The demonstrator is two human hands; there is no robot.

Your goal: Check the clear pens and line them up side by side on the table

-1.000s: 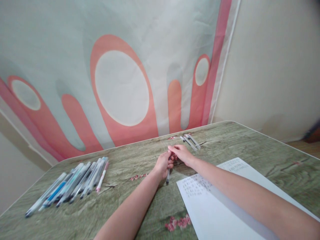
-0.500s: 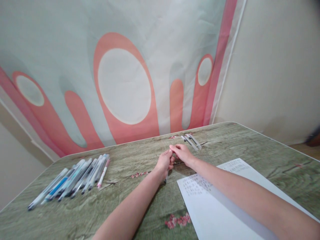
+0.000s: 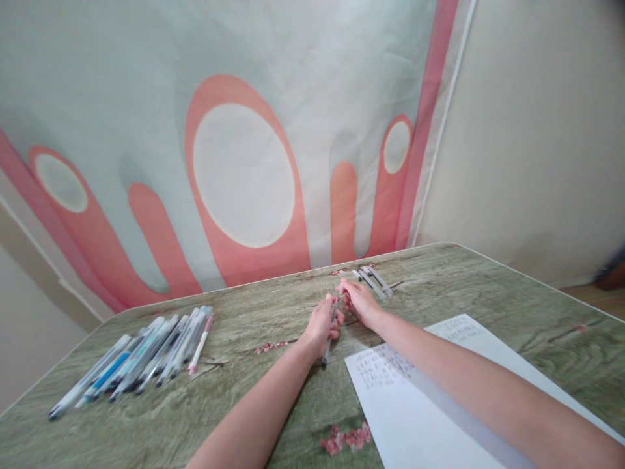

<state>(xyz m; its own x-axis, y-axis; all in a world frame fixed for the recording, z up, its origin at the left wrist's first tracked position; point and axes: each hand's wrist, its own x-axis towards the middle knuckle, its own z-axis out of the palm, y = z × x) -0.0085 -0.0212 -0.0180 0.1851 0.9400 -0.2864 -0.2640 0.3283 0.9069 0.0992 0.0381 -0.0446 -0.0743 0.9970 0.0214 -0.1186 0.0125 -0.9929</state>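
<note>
My left hand (image 3: pixel 324 324) is closed around a slim clear pen (image 3: pixel 327 352), whose dark lower end sticks out below the fist. Just right of it, my right hand (image 3: pixel 360 302) is pinched, its fingertips close to the pen's upper end. A small pale bit shows at those fingertips, too small to name. Beyond the right hand lie several pens with clear barrels (image 3: pixel 375 281), side by side near the back edge. Beneath my right forearm rests a white sheet of paper (image 3: pixel 430 417) with rows of handwriting.
A row of several pens and markers (image 3: pixel 141 358), among them a blue one and a pink-and-white one, lies on the left of the wood-patterned table (image 3: pixel 254 404). Behind the table's back edge hangs a grey and coral patterned cloth (image 3: pixel 244 176). A plain wall (image 3: pixel 527 143) stands at the right.
My hands were together at the pen's top; now the right fingertips have drawn slightly apart from the left hand. The pen, hidden for a moment behind the left hand, shows again.
</note>
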